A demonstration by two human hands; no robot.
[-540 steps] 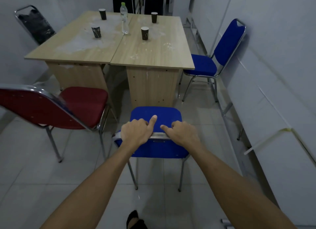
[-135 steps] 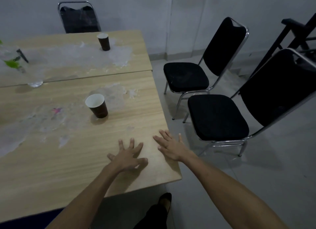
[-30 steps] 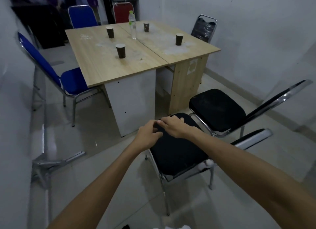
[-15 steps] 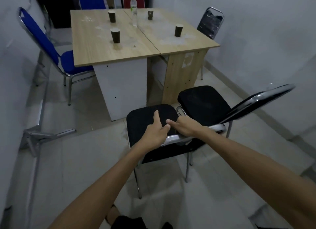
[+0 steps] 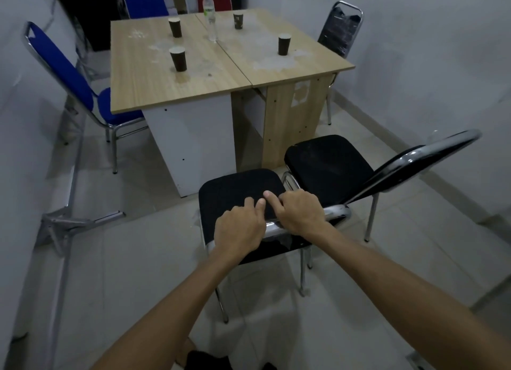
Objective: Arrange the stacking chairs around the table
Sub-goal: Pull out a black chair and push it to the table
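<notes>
Both hands grip the chrome top rail of the near black chair (image 5: 237, 192), left hand (image 5: 240, 231) beside right hand (image 5: 300, 213), fingers curled over it; the chair faces the table (image 5: 154, 73). A second black chair (image 5: 329, 159) stands just beside it on the right

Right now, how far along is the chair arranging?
Mostly done: the blue chair sits at the table's left side, and other chairs show on its far and right sides. Both hands grip the black chair's backrest. That chair and the second black chair beside it remain unplaced.
</notes>
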